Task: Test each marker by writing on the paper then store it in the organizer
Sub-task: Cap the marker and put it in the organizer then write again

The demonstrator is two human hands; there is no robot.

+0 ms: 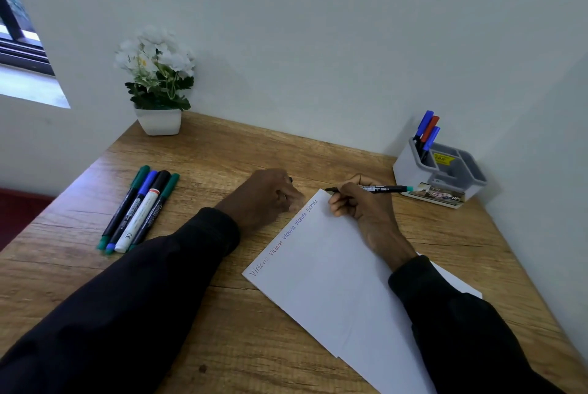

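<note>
My right hand (pixel 359 206) grips a black marker with a teal end (pixel 381 189), its tip at the far corner of the white paper (pixel 324 282). Several written words run along the paper's left edge. My left hand (pixel 270 196) rests curled on the table beside that corner, with something small and dark showing at its far side. Several capped markers (pixel 140 209) lie side by side at the left: two green, one blue, one white with a black cap. The grey organizer (pixel 442 171) stands at the back right with two blue markers and a red one (pixel 428 132) in it.
A white pot of white flowers (pixel 157 82) stands in the table's back left corner. White walls close the table at the back and right. The wooden table (pixel 222 314) has its left edge near a window.
</note>
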